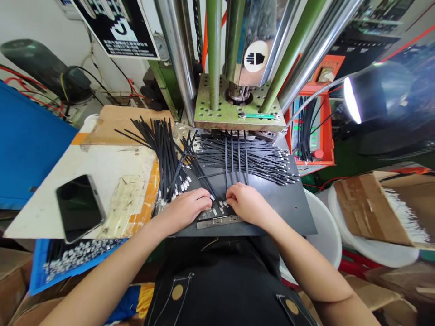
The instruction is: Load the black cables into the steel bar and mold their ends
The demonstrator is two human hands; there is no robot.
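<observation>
My left hand (188,207) has its fingers curled together beside the silver-ended tips of some loose black cables (205,181); what it pinches is hidden. Close by, my right hand (248,203) is closed at the near ends of several parallel black cables (239,158) that run up under the press plate (217,118). Its fingertips pinch a black cable end. Just in front of both hands lies a slotted metal strip (220,221). A wide pile of black cables (272,158) lies behind my right hand, and another bundle (163,158) lies behind my left.
The press has upright metal columns (176,59). A green-handled wrench (260,116) rests on its plate. At left, a phone (80,207) lies on a board (37,194), above a blue tray (34,276). A lit lamp (353,100) and white tub (322,222) stand right.
</observation>
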